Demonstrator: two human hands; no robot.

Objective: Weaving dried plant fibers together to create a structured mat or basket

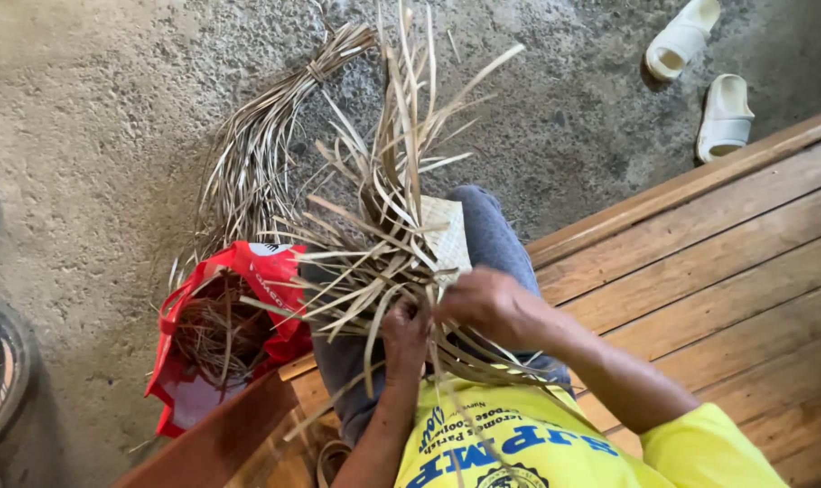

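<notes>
two hands (406, 330) (487, 303), two pale slippers (681, 38) (725, 116), one red bag (221, 334), one tied bundle of dry strips (266, 136), one half-woven mat (388, 244).

Free room: bare concrete floor (85, 117) at left and top; open plank surface (727, 262) to the right of the right hand (492, 303).

Obstacles: loose strips (383, 181) fanning up and outward from both hands, left hand (406, 330) close under them; red bag (221, 334) just left of the knee; strip bundle (266, 145) on the floor beyond; two sandals (704, 77) well apart, top right.
</notes>
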